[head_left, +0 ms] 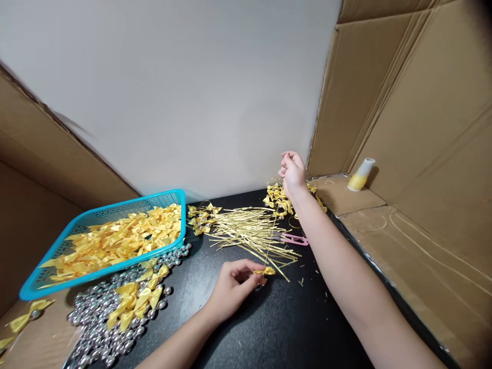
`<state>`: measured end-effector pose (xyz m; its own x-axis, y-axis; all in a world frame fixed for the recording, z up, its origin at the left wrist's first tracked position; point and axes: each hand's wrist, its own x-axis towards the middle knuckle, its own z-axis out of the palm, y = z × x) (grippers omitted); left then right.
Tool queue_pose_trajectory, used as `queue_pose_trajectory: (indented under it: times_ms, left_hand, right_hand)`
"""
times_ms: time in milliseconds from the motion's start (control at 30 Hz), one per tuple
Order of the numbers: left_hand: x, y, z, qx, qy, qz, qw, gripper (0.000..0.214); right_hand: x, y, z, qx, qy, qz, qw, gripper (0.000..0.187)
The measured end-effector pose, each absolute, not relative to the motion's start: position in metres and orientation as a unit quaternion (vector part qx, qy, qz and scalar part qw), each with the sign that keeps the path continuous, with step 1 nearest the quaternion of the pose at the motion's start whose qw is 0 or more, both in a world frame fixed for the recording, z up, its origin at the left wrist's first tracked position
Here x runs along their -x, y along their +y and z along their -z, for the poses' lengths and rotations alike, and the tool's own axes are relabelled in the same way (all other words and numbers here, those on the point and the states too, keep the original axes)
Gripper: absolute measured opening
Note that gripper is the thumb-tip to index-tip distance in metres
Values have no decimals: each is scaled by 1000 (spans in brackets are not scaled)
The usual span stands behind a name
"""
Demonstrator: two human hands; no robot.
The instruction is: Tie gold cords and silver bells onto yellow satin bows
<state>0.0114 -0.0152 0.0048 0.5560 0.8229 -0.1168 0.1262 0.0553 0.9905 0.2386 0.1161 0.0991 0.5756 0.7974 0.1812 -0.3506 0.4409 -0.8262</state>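
Note:
My left hand (237,284) pinches a small yellow ribbon bow (269,270) between thumb and fingertips, low over the black table. A thin thread (270,241) rises from that bow towards my right hand (292,171), which is raised higher and further off with its fingers curled closed around the thread's upper part. Beneath the thread lies a spread of thin gold twist ties (246,225). Pink thread snips (294,239) rest beside them, near my right forearm. Behind my right wrist is a heap of yellow bows with silver beads (277,197).
At left a blue plastic basket (26,289) holds many yellow bows. Silver beads (100,318) are piled before it, with loose bows (134,302) on top. A thread cone (361,175) stands on cardboard at right. Cardboard walls (415,102) flank the black table (284,328).

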Motion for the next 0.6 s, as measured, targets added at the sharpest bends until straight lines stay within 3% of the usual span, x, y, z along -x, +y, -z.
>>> queue_pose_trajectory:
  times_ms: [600]
  left_hand:
    - [-15,-14,-14,-640,388,-244,617,28]
  right_hand:
    - [-263,124,-89,414,-276,-315,808,20]
